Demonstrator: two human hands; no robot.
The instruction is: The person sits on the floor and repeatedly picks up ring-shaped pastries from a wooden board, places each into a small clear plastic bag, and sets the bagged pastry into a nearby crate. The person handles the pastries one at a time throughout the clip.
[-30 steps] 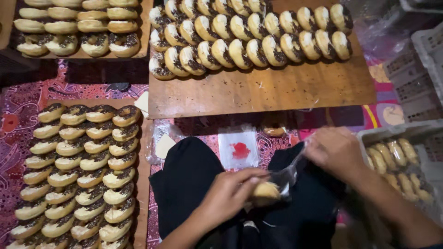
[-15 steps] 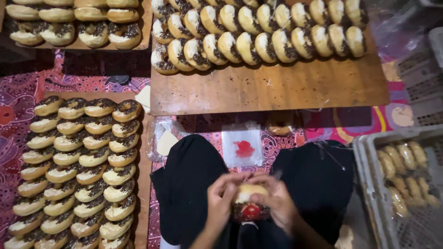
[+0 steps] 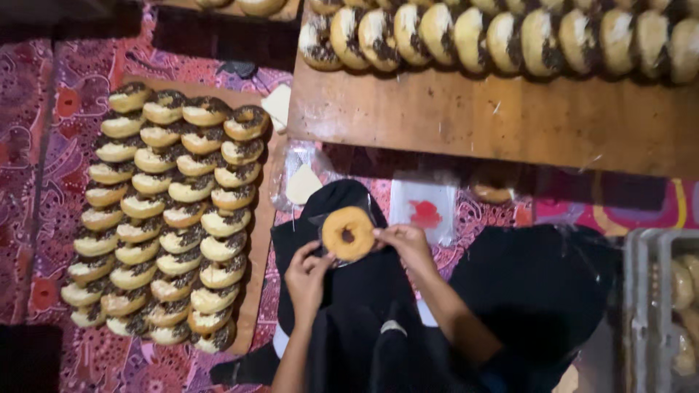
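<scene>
Patterned floor cloth (image 3: pixel 44 145), doughnut (image 3: pixel 348 233) in clear wrapper, pinched between left hand (image 3: pixel 309 273), right hand (image 3: pixel 404 244)

Left board (image 3: pixel 256 218): wooden, flat on the floor, bearing four columns of overlapping chocolate-sprinkled doughnuts (image 3: pixel 164 218).
Raised counter (image 3: pixel 466 120): bare brown wood at upper right, one row of sprinkled doughnuts (image 3: pixel 502 40) leaning along the far edge.
Floor cloth (image 3: pixel 29 182): red and purple, patterned, spread beneath the boards.
Stack of clear bags (image 3: pixel 424 211): flat, with a red mark, just below the counter's front edge.
Loose clear wrap (image 3: pixel 302 178): crumpled, pale piece inside, beside the left board.
Grey crate (image 3: pixel 648 306): at right edge, packed doughnuts inside, partly cut off.
Dark clothing (image 3: pixel 539 291): black, across the lower centre.
</scene>
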